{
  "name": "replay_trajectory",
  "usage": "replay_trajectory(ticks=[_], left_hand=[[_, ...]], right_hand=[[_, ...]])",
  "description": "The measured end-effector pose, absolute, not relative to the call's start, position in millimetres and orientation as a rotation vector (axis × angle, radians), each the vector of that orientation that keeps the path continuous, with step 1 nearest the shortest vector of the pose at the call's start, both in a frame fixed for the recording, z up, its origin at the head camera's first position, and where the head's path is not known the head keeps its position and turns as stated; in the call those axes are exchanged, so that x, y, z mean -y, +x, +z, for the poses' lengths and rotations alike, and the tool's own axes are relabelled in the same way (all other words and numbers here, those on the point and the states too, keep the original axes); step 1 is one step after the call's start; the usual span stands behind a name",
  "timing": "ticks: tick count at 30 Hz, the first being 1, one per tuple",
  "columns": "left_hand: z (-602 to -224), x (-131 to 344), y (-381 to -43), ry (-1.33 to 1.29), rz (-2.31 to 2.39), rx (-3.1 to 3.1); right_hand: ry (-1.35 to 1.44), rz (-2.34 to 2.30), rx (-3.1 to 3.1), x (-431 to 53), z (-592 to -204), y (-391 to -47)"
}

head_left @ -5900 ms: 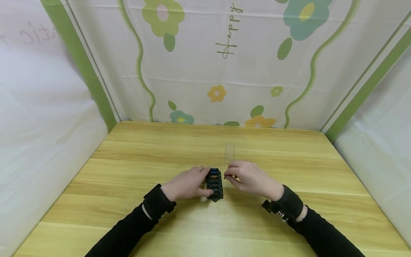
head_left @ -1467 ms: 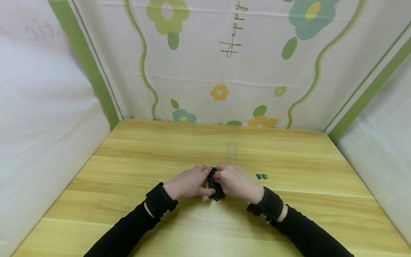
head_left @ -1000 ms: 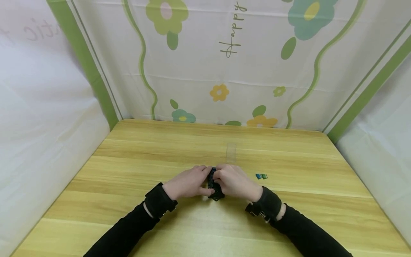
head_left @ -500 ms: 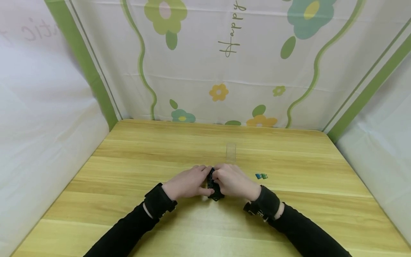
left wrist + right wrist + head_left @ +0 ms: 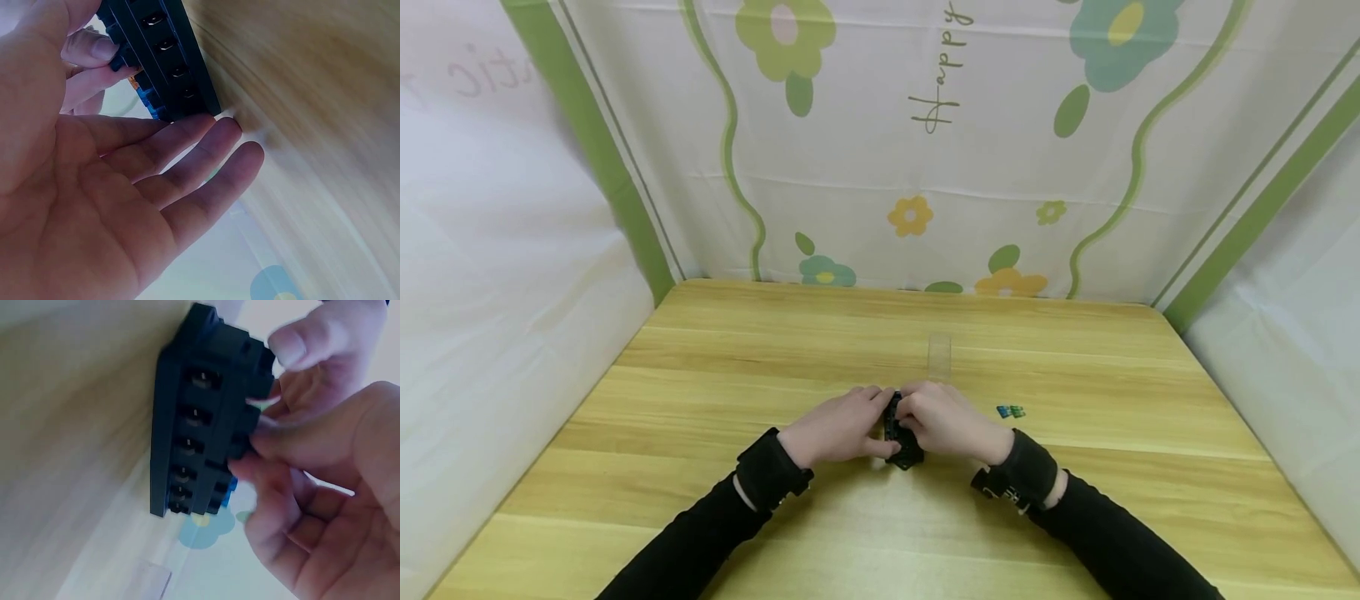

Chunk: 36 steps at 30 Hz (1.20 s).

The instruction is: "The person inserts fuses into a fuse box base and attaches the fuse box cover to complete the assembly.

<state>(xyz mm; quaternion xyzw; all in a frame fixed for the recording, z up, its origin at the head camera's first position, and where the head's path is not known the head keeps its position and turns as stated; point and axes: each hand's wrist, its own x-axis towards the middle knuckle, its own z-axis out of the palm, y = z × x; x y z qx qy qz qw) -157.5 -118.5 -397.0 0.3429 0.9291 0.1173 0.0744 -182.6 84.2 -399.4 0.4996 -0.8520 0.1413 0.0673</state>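
Observation:
A black fuse box [image 5: 907, 451] lies on the table in front of me. My left hand [image 5: 835, 429] holds it at its two ends, thumb at the near end and fingertips at the far end. In the left wrist view a blue blade fuse [image 5: 149, 103] and an orange fuse [image 5: 133, 82] sit in its far slots. Over the middle of the box, my right hand [image 5: 951, 423] pinches with thumb and forefinger right at a slot. The small fuse there is hidden by the fingertips. To the right lie a loose blue fuse [image 5: 1003, 412] and a green fuse [image 5: 1018, 411].
A clear plastic cover [image 5: 939, 357] lies flat on the wooden table [image 5: 760, 333] just beyond the fuse box. White cloth with a flower print [image 5: 850, 150] hangs behind the table and along both sides.
About six seconds ago the right hand held a small red fuse beside the box; now its fingertips are on the box. Over the last second and a half both hands have hardly moved.

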Motion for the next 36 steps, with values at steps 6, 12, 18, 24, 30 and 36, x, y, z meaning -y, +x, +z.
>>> replay_trajectory(ticks=[6, 12, 18, 24, 30, 36], left_hand=[[-396.1, 120.0, -157.4, 1.017, 0.351, -2.781], [-396.1, 119.8, -157.4, 1.005, 0.329, -2.781], [-396.9, 120.3, -157.7, 1.017, 0.334, -2.784], [-397.6, 119.8, -157.9, 1.023, 0.339, -2.787], [-398.2, 119.7, -157.5, 1.008, 0.333, -2.783], [-399.4, 120.4, -157.9, 1.012, 0.336, -2.787]], right_hand=[[1.546, 0.460, 2.625, -88.7, -395.1, -187.0], [1.529, 0.475, 2.634, -92.2, -388.9, -186.1], [1.530, 0.431, 2.585, -88.8, -392.6, -185.0], [1.476, 0.383, 2.573, -85.4, -396.6, -182.6], [1.440, 0.365, 2.580, -83.3, -397.9, -180.6], [1.432, 0.352, 2.585, -82.4, -398.6, -181.1]])
